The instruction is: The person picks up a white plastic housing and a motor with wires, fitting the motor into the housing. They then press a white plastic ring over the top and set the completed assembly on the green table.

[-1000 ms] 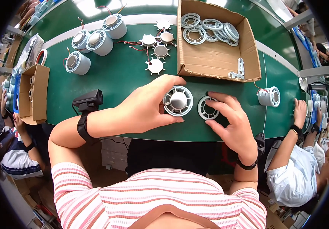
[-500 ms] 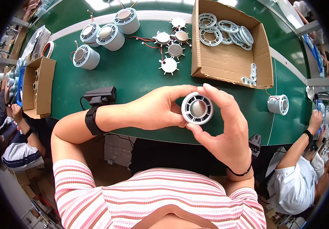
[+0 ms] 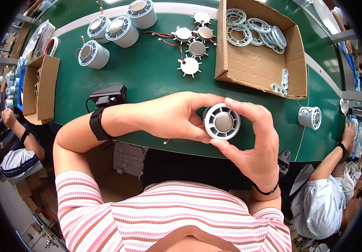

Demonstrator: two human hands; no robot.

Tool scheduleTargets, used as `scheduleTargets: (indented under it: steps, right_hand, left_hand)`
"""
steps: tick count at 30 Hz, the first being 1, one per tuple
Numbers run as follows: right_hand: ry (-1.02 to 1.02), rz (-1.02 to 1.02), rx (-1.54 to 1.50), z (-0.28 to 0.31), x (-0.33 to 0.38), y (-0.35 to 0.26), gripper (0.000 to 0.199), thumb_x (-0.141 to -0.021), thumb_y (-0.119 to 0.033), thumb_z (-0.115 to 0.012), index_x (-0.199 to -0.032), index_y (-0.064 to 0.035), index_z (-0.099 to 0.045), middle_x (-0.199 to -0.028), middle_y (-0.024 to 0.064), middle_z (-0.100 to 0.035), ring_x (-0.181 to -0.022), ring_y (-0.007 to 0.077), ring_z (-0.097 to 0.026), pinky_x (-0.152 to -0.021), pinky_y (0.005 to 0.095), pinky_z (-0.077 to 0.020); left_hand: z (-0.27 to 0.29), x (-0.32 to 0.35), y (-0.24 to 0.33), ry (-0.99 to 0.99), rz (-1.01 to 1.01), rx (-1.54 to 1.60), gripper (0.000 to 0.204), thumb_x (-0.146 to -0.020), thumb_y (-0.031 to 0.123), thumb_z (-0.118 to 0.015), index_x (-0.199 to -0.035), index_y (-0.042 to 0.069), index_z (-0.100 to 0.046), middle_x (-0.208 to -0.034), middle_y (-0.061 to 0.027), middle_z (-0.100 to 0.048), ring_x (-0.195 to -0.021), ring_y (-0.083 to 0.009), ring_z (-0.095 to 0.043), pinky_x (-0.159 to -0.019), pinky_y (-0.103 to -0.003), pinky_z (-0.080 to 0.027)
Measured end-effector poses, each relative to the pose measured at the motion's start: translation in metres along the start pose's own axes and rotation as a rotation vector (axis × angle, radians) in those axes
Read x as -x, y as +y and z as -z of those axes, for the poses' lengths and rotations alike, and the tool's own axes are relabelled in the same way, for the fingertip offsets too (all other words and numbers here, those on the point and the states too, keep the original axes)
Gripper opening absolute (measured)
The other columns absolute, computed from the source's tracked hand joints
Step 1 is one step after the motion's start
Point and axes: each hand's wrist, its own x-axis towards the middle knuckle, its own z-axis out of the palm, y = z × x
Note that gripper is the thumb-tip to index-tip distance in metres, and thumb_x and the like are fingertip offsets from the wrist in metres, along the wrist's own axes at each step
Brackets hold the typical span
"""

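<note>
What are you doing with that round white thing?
A person in a striped shirt holds a round white plastic fan housing with a grey centre in both hands, the left hand and right hand, above a green table. On the table lie three similar white housings, spiky white rotor discs and an open cardboard box of white rings.

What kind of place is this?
Probably a small-parts assembly line: a long green workbench, a cardboard box of white rings, rows of round white housings, and co-workers on both sides.
</note>
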Motion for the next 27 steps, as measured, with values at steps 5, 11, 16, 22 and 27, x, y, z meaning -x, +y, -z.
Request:
scheduleTargets:
  steps: [5, 11, 16, 22, 27]
  right_hand:
    - [0.022, -0.004, -0.039, -0.003, 0.002, 0.002, 0.068, -0.066, -0.005, -0.091, -0.126, -0.0027, -0.06, -0.121, 0.0133, -0.069, -0.11, 0.0268, -0.066, -0.096, 0.0375, -0.0535]
    - [0.067, -0.098, -0.196, -0.008, 0.006, 0.0, 0.068, -0.064, -0.008, -0.093, -0.124, -0.0029, -0.06, -0.12, 0.0134, -0.068, -0.112, 0.0288, -0.064, -0.098, 0.0394, -0.0512]
    - [0.071, -0.017, -0.065, -0.007, 0.005, 0.001, 0.069, -0.063, -0.01, -0.094, -0.123, -0.0035, -0.06, -0.119, 0.0128, -0.069, -0.108, 0.0289, -0.064, -0.097, 0.0398, -0.0512]
    - [0.032, 0.001, -0.028, -0.002, 0.004, 0.003, 0.071, -0.062, -0.01, -0.094, -0.124, -0.0052, -0.06, -0.118, 0.0118, -0.068, -0.105, 0.0297, -0.064, -0.093, 0.0391, -0.0517]
    - [0.028, 0.001, -0.042, -0.005, 0.004, 0.001, 0.071, -0.061, -0.008, -0.093, -0.124, -0.006, -0.061, -0.117, 0.0114, -0.069, -0.105, 0.0297, -0.063, -0.091, 0.0389, -0.0518]
  left_hand:
    - [0.004, 0.001, -0.003, -0.084, 0.007, 0.154, 0.079, -0.09, -0.004, -0.073, -0.157, 0.002, -0.031, -0.136, -0.0095, -0.058, -0.117, -0.0152, -0.062, -0.101, -0.033, -0.056]
    - [0.005, 0.0, 0.0, -0.106, 0.029, 0.196, 0.081, -0.089, 0.001, -0.076, -0.156, -0.001, -0.031, -0.133, -0.0123, -0.06, -0.108, -0.0152, -0.068, -0.094, -0.03, -0.057]
    - [0.007, 0.0, 0.005, -0.116, 0.129, 0.163, 0.084, -0.089, -0.006, -0.074, -0.158, 0.002, -0.028, -0.137, -0.0101, -0.057, -0.119, -0.0159, -0.061, -0.104, -0.034, -0.054]
    - [0.006, -0.001, 0.005, -0.107, 0.078, 0.209, 0.079, -0.092, 0.0, -0.073, -0.158, 0.001, -0.029, -0.133, -0.0094, -0.06, -0.116, -0.0143, -0.061, -0.1, -0.031, -0.055]
    - [0.001, 0.0, 0.006, -0.018, 0.156, 0.33, 0.072, -0.095, 0.007, -0.074, -0.155, 0.0, -0.035, -0.124, -0.0068, -0.065, -0.112, -0.0126, -0.063, -0.097, -0.03, -0.055]
